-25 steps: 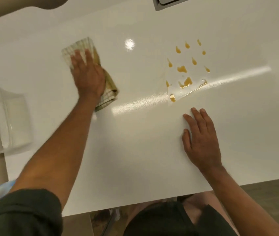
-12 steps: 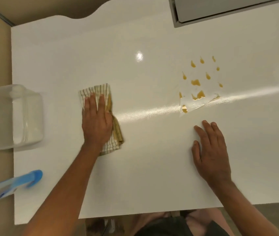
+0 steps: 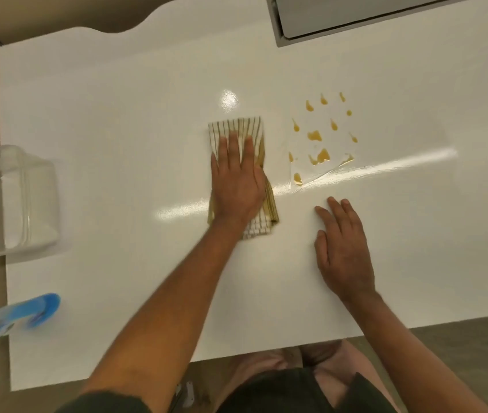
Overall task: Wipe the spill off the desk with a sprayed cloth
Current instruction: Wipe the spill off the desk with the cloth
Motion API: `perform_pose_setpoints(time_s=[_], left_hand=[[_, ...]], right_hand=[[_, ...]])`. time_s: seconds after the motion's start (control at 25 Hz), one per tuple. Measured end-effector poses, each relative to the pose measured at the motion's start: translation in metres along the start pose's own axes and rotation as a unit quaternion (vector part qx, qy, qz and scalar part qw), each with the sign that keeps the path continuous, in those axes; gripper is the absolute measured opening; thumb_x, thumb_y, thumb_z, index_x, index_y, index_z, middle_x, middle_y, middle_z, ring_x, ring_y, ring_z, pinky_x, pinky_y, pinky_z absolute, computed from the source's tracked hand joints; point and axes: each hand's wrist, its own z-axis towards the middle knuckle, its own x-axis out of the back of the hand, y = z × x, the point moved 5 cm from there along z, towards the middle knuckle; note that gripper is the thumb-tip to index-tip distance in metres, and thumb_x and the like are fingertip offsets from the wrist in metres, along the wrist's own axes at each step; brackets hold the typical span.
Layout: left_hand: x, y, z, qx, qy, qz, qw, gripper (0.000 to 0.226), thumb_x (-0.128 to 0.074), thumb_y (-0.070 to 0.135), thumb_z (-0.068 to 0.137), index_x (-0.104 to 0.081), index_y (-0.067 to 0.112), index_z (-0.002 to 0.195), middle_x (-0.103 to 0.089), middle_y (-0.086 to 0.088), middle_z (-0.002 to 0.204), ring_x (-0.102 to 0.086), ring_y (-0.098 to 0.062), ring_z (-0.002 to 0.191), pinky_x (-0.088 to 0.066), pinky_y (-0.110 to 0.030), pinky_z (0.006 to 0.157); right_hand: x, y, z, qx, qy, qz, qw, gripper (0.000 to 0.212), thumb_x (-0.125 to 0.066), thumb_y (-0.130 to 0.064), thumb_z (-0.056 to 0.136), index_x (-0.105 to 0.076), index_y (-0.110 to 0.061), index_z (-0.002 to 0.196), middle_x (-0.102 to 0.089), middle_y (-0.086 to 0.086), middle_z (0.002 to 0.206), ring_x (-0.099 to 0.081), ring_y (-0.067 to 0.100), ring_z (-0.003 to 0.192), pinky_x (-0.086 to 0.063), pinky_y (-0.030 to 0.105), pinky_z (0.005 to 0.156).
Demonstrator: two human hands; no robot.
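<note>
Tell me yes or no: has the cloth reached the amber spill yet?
No: the cloth under the left hand lies just left of the spill, with bare desk between them.

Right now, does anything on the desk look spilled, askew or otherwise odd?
Yes: amber drops of spill dot the desk, right of the cloth under the left hand, unwiped. The spray bottle overhangs the desk's left edge. Nothing looks damaged.

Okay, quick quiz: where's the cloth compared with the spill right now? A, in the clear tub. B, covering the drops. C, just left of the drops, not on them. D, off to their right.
C: the left hand presses the cloth flat on the desk, with the spill uncovered to its right.
</note>
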Motion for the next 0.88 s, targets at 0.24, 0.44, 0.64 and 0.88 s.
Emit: perform_pose_setpoints(time_s=[0.24, 0.44, 0.64, 0.88], left_hand=[[-0.027, 0.068, -0.138, 0.053, -0.035, -0.094, 0.994, 0.066, -0.034, 0.037, 0.108, -0.017, 0.012, 0.167, -0.007, -0.018, 0.175, -0.003, -0.036, 0.162, -0.013, -0.058, 0.13], [-0.023, 0.117, -0.116, 0.078, -0.071, -0.296, 0.949, 0.066, -0.011, 0.039, 0.106, -0.009, 0.015, 0.168, -0.002, -0.004, 0.176, 0.008, -0.017, 0.163, 0.002, -0.05, 0.132], [0.003, 0.072, -0.112, 0.054, 0.029, -0.392, 0.918, 0.063, -0.018, 0.033, 0.106, -0.025, 0.01, 0.164, -0.023, -0.009, 0.173, -0.012, -0.021, 0.162, 0.003, -0.045, 0.132], [-0.001, -0.041, -0.055, 0.056, 0.025, -0.029, 0.998, 0.062, -0.033, 0.037, 0.108, -0.025, 0.015, 0.165, -0.014, -0.014, 0.175, -0.012, -0.036, 0.162, -0.01, -0.06, 0.129]], right_hand=[[0.017, 0.005, -0.006, -0.067, 0.03, 0.19, 0.979, 0.048, -0.039, -0.017, 0.11, -0.044, -0.011, 0.157, -0.034, 0.003, 0.171, -0.026, 0.015, 0.161, -0.025, 0.034, 0.133], [0.045, 0.006, -0.005, -0.075, 0.088, 0.2, 0.973, 0.047, -0.039, -0.028, 0.11, -0.044, -0.018, 0.156, -0.033, -0.002, 0.171, -0.031, 0.015, 0.159, -0.03, 0.031, 0.13], [0.02, -0.035, 0.005, 0.006, 0.029, 0.079, 0.996, 0.052, -0.041, -0.029, 0.111, -0.039, -0.015, 0.162, -0.027, 0.013, 0.174, -0.023, 0.032, 0.163, -0.027, 0.05, 0.131], [-0.013, -0.031, 0.004, 0.012, -0.068, -0.115, 0.991, 0.061, -0.029, -0.056, 0.111, -0.02, -0.036, 0.168, -0.011, 0.005, 0.179, -0.005, 0.029, 0.167, -0.015, 0.056, 0.133]])
